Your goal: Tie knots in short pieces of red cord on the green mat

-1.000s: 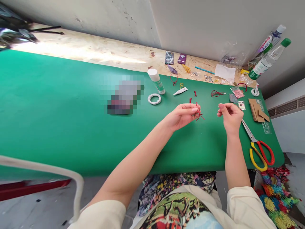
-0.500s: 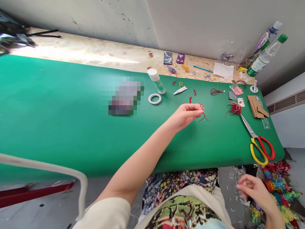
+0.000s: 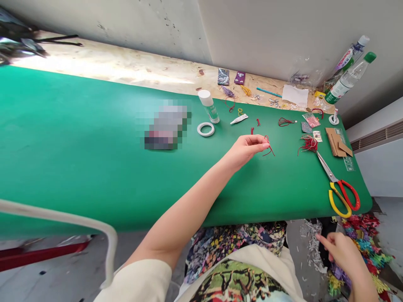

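Note:
My left hand [image 3: 247, 149] rests over the green mat [image 3: 94, 151], its fingertips pinched on a short red cord [image 3: 268, 150] whose ends trail to the right. My right hand [image 3: 341, 251] is down below the table edge at the lower right, beside a heap of coloured scraps [image 3: 365, 247]. Its fingers are loosely curled with one pointing left; I cannot see anything in it. A red tassel-like bundle [image 3: 307, 144] lies on the mat by the scissors' tip.
Red-and-yellow scissors [image 3: 341, 191] lie at the mat's right end. A glue stick [image 3: 209, 106], tape ring [image 3: 205, 129], small white tube [image 3: 238, 120], cardboard pieces [image 3: 338, 142] and beads sit further back. Two bottles [image 3: 346, 77] lean on the wall. A white chair rail [image 3: 63, 220] curves lower left.
My right hand has left the mat and dropped below the table edge at the right, leaving the red bundle by the scissors. My left hand keeps its pinch on the cord.

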The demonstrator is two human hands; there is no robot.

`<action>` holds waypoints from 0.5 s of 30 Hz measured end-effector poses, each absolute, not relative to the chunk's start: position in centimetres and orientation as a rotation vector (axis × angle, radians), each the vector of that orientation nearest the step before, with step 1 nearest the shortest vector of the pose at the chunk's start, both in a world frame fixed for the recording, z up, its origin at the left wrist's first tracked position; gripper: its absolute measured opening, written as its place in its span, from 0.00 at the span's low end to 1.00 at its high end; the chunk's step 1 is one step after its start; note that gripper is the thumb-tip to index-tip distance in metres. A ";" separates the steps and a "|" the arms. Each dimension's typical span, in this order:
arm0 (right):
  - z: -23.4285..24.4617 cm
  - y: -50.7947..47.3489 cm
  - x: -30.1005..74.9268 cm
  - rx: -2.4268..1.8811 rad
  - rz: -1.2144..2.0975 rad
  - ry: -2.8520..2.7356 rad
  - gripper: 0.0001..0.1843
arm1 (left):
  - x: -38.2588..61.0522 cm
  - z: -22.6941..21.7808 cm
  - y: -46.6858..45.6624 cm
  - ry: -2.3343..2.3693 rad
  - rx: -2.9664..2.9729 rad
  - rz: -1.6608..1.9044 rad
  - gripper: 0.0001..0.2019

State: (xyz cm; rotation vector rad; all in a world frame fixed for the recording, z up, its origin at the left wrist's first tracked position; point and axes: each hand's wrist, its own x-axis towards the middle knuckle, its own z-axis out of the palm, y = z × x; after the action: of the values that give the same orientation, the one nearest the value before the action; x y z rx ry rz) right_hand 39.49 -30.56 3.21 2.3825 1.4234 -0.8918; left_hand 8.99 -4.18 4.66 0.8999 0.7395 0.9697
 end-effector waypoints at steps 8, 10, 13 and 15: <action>11.6 -12.9 28.9 2.215 -1.145 2.799 0.12 | 9.4 3.6 -4.2 0.906 1.302 1.094 0.11; 11.2 -8.3 27.2 2.215 -1.170 2.839 0.13 | 9.4 3.3 -4.1 0.919 1.394 1.146 0.09; 9.9 -3.6 25.7 1.985 -1.283 2.814 0.12 | 9.3 2.9 -3.9 0.969 1.491 1.200 0.06; 9.0 -2.2 25.3 1.912 -1.467 2.755 0.12 | 9.2 2.7 -3.8 1.018 1.553 1.226 0.05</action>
State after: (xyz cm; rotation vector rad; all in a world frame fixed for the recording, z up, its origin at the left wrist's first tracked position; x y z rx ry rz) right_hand 25.29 -2.22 8.99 1.9116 2.7547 -1.4672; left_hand 9.19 -3.76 2.66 1.5529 1.0179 1.2257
